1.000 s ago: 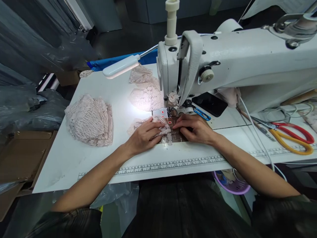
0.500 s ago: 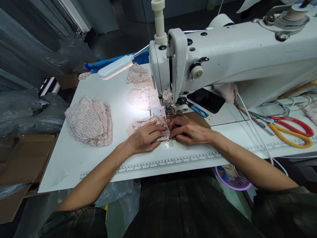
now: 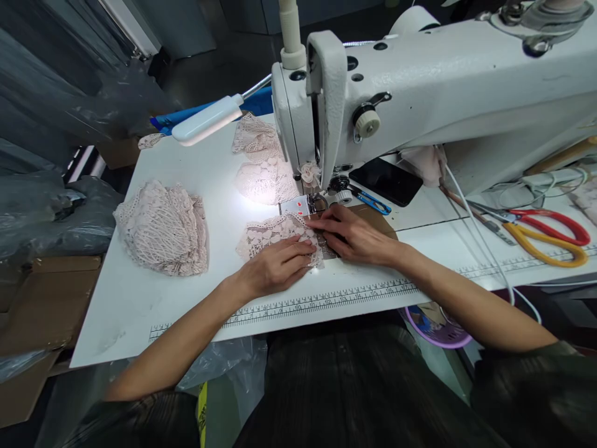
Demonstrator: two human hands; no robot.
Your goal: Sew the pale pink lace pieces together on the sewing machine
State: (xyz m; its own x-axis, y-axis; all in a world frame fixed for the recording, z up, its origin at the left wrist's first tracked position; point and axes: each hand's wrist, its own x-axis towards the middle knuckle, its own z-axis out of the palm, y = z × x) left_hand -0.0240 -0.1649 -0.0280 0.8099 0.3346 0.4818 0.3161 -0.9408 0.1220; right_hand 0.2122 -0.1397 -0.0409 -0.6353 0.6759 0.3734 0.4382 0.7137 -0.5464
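Note:
A pale pink lace piece (image 3: 265,233) lies on the white table in front of the sewing machine's presser foot (image 3: 317,202). My left hand (image 3: 280,264) rests flat on its lower right part, fingers stretched out. At the right edge of the lace, the fingertips of my right hand (image 3: 357,236) close on the border, partly hidden by the fingers themselves. Beneath my right hand is a brown plate (image 3: 380,224). Behind the presser foot lies more pink lace (image 3: 265,180), lit by the lamp (image 3: 208,121).
A heap of pink lace (image 3: 163,230) sits at the left. Right of the needle are blue thread snips (image 3: 373,202), a black phone (image 3: 389,180) and scissors with red and yellow handles (image 3: 550,239). A printed ruler (image 3: 298,308) runs along the front edge; a purple basket (image 3: 438,342) is below.
My left hand has slid slightly down and left on the lace. My right fingers have moved up along its right edge and straightened. The whole view has shifted a little.

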